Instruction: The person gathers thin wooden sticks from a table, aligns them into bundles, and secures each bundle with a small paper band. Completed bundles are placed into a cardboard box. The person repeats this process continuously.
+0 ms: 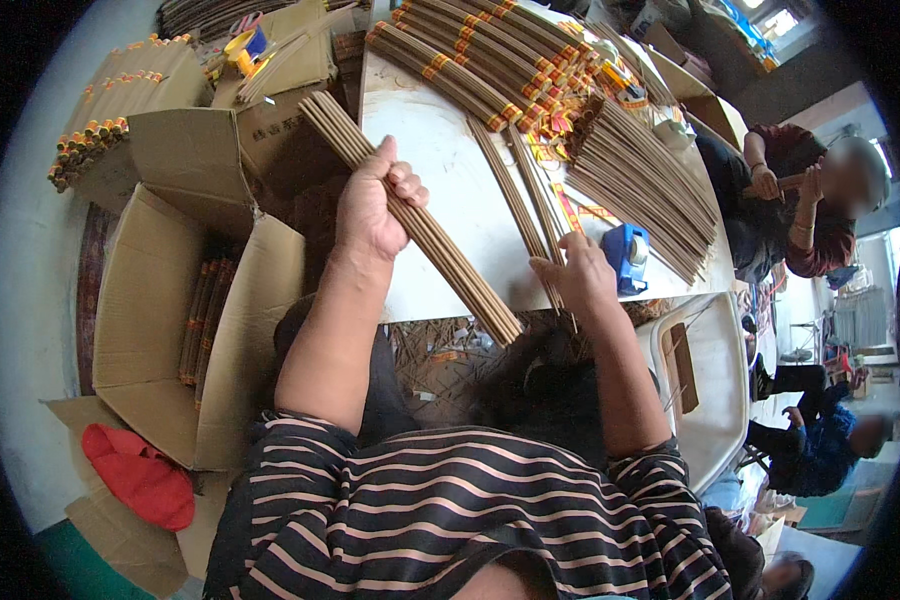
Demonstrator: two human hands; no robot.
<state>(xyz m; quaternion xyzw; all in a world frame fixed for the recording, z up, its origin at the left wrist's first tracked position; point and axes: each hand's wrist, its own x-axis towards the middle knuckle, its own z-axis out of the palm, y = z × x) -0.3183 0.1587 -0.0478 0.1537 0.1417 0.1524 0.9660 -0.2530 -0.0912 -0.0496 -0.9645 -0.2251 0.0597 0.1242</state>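
My left hand [375,205] is closed around a bundle of long brown incense sticks [455,262], held at a slant over the table's near left side. Its lower end reaches past the table's front edge. Close to that edge, my right hand [585,275] has its thumb and fingers apart at the near ends of some loose incense sticks [510,190]. Whether it touches them I cannot tell. Just right of this hand stands a blue tape dispenser [626,258]. A thick pile of unwrapped incense sticks [650,185] lies beyond it, with red and yellow paper strips [567,208] alongside.
Wrapped bundles [470,65] are stacked at the back of the white table [420,290]. An open cardboard box [150,330] with several bundles stands at left, near a red cloth [140,478]. A white plastic chair [720,360] is at right. Other people sit further right, one [800,190] near the table.
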